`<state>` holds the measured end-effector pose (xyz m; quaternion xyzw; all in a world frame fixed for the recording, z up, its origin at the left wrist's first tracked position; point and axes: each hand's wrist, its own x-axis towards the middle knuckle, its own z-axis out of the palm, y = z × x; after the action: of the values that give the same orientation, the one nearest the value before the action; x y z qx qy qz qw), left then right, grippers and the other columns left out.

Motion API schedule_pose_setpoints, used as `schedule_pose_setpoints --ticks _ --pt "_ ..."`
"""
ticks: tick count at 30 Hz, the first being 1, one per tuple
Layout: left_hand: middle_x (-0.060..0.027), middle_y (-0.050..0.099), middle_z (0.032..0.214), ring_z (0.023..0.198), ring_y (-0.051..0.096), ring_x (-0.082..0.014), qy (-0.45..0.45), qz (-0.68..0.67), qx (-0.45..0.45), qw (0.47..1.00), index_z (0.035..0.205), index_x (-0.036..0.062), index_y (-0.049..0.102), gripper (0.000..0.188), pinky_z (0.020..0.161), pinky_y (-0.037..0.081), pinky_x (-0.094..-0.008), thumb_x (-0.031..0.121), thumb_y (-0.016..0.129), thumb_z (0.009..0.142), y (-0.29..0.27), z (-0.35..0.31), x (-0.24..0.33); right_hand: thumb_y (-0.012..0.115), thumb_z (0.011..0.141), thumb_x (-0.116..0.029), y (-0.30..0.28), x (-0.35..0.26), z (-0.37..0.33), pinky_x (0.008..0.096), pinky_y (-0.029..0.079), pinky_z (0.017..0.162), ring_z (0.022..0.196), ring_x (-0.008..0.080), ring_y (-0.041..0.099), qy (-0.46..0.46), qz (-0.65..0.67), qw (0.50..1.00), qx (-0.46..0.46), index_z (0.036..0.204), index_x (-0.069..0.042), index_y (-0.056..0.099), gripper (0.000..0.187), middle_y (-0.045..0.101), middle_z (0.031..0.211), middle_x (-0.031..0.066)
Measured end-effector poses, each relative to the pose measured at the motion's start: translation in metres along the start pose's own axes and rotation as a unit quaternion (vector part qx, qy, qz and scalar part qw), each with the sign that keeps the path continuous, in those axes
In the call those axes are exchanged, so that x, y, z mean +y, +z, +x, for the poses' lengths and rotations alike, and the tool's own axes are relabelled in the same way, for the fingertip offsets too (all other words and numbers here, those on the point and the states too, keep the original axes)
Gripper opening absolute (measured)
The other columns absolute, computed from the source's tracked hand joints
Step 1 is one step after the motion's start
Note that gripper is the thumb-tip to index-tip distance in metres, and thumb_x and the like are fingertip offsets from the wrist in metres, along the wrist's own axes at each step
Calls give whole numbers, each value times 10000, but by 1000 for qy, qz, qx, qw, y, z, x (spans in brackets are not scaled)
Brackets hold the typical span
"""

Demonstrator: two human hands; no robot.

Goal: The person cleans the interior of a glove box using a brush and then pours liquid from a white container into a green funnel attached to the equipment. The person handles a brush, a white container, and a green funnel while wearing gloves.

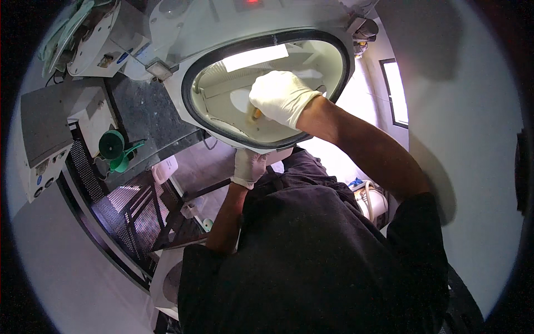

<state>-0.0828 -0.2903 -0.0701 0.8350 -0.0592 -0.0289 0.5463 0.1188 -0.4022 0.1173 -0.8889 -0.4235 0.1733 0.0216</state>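
A white machine [172,83] has a rounded opening ringed by a black rubber seal [187,92]. My right hand [281,97], in a white glove, reaches into this opening from the right. Its fingers are closed round a small brush-like tool [256,113] with a yellow part; pale bristles seem to point down toward the chamber floor [267,131]. Just below the opening's front edge is my left hand [248,166], also gloved in white. Its fingers are curled up under the machine's lower lip, and what they hold, if anything, is hidden.
Left of the machine lies a dark grey worktop [147,114]. Green cups [112,146] hang near its front, beside a grey box with knobs [47,139]. Below are a black perforated metal rack [130,209] and a pale plastic container [165,169]. A bare wall [467,111] rises at my right.
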Motion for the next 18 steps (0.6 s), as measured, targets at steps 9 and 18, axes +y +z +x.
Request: schedule_pose_setpoints --ticks 9,18 --pt "-158 721 978 895 681 -395 -9 -19 16 1000 1084 73 705 210 755 529 -480 76 701 874 -1 2 10 669 823 -149 -34 14 -28 400 596 743 809 350 732 37 -32 999 -1 894 -40 753 155 724 818 169" --pt "-130 752 997 932 728 -210 -18 32 6 999 1075 13 743 184 817 562 -354 41 694 900 -2 3 10 630 815 -92 -34 2 -34 416 598 757 832 380 732 87 12 994 -61 906 -1 754 179 728 861 210"
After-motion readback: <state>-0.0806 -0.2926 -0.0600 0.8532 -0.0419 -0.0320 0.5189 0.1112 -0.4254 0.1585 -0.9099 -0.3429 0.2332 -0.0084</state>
